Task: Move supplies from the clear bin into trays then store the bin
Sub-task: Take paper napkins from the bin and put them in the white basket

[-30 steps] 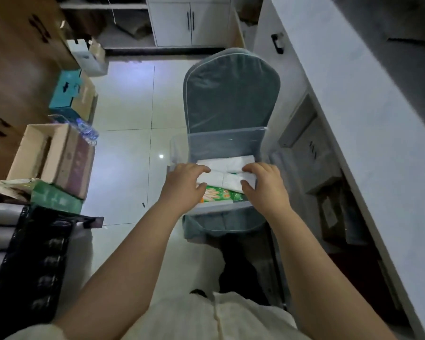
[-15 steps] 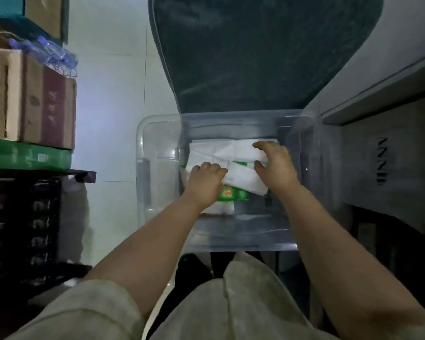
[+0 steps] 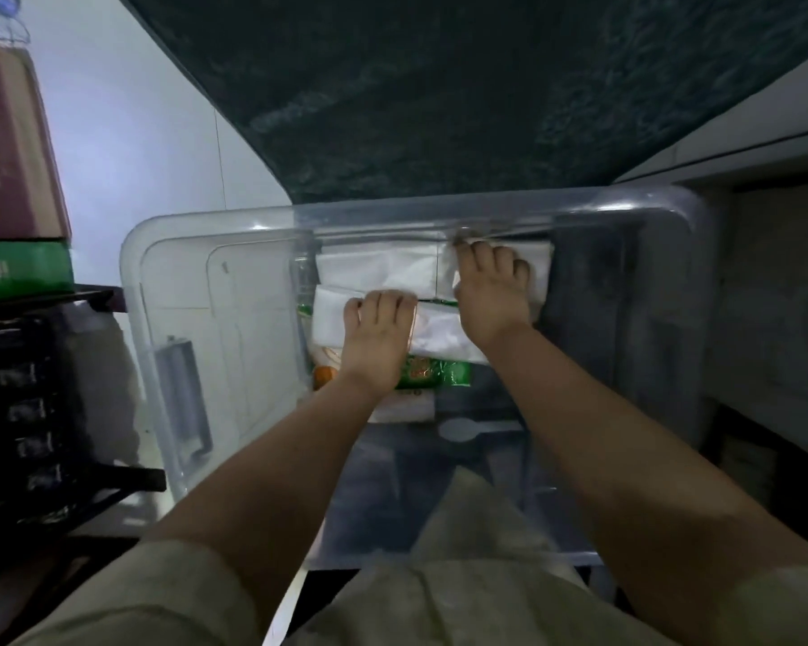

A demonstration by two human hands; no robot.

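Head camera looked straight down into a clear bin (image 3: 183, 319) that sat on a dark chair (image 3: 439, 86). Both hands were inside the bin. The left hand (image 3: 379, 338) lay on a white pack (image 3: 332, 319) at about 9 o'clock in the pile, with its fingers curled over the far edge, gripping it. The right hand (image 3: 490, 300) pressed flat on another white pack (image 3: 393, 270) at 12 o'clock, by the far wall of the bin, fingers spread and not closed. A green and orange packet (image 3: 430, 373) lay under the white packs, poking out at 6 o'clock. A clear spoon (image 3: 462, 430) lay on the bin floor nearer the person. At 9 o'clock from the bin stood a brown box (image 3: 10, 142) on a green box (image 3: 19, 268).
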